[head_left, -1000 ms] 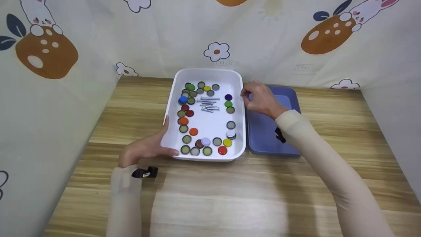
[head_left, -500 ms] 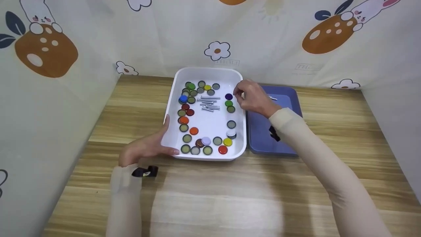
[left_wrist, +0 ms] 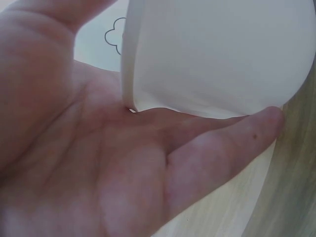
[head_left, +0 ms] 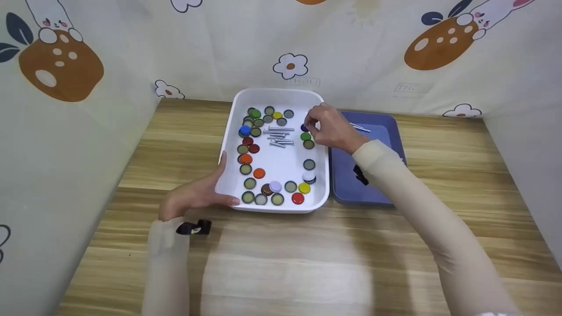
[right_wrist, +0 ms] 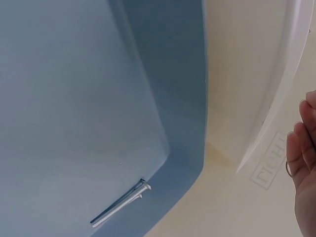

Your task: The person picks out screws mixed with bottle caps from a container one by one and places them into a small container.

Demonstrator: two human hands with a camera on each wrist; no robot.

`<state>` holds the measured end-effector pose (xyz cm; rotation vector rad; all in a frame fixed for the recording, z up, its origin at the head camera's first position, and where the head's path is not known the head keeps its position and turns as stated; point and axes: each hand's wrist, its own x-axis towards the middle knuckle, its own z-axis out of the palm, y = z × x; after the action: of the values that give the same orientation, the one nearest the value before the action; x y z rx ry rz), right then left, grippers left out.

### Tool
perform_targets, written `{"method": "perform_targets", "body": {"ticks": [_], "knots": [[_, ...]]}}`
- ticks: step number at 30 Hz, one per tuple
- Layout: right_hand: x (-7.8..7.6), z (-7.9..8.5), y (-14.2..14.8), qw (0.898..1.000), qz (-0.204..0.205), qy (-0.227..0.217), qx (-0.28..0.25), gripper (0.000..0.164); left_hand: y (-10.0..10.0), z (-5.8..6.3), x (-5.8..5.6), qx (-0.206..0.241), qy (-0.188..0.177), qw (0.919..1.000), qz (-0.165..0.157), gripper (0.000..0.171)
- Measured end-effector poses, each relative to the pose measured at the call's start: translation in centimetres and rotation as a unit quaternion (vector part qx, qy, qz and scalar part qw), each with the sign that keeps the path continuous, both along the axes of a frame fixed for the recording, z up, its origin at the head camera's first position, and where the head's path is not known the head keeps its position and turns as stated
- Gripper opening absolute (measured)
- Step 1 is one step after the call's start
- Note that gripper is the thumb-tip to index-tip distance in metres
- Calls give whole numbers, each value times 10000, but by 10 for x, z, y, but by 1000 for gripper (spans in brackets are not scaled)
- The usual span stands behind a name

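Observation:
A white tray (head_left: 281,169) holds several bottle caps (head_left: 259,173) in mixed colours and a cluster of silver screws (head_left: 279,137). My left hand (head_left: 193,195) rests against its near left corner, thumb and a finger spread along two sides. In the left wrist view the fingers (left_wrist: 222,153) lie fairly straight under the tray's wall (left_wrist: 217,54). My right hand (head_left: 331,127) hovers over the tray's right wall, loosely bent fingertips at a purple cap (head_left: 304,127) they partly cover. No held thing shows in it. Beside the tray, a blue tray (head_left: 358,188) contains two screws (right_wrist: 121,202).
Both trays stand side by side on a wood-grain table (head_left: 290,263), the white one close to the blue one. A printed curtain (head_left: 342,52) closes off the back and the sides. A green cap (head_left: 305,136) lies just below the purple one.
My right hand has moved left from the blue tray's edge over the white tray to the purple cap, uncovering screws in the blue tray. My left hand stays at the corner.

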<state>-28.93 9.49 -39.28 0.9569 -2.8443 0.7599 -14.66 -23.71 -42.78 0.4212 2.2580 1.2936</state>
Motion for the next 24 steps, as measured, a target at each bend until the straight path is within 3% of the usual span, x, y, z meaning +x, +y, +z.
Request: {"method": "perform_targets", "body": {"ticks": [7,13,20,24], "knots": [[-3,-1,-6,9997,100,-176,139,13,-2,1,1,-190,-22,9998,76,129],[-3,-1,-12,9968,-121,-682,397,19,0,1,0,-28,-90,9999,115,128],[-5,2,-19,9921,-322,-836,880,30,1,0,-1,57,8,10000,41,128],[-8,3,-22,9903,-320,-1038,872,34,1,0,0,-14,-21,10000,87,128]]}}
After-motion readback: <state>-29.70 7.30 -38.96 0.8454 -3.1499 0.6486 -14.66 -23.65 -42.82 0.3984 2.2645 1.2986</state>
